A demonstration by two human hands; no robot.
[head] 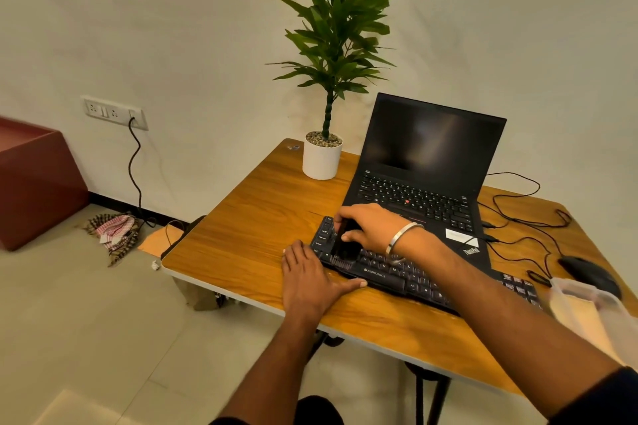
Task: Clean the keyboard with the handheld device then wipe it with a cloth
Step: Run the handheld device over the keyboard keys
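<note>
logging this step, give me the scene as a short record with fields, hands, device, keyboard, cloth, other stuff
right hand: grips the black handheld device, its brush end on the keyboard's left keys
left hand: flat on the table, thumb against the keyboard front edge
cloth: pale, at the table's right edge
other: laptop, potted plant, mouse

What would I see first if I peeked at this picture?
Probably the tall green plant in its white pot at the back of the wooden table. Next, the right hand gripping a black handheld device on the black keyboard, in front of the open laptop, while the left hand rests flat beside the keyboard.
</note>
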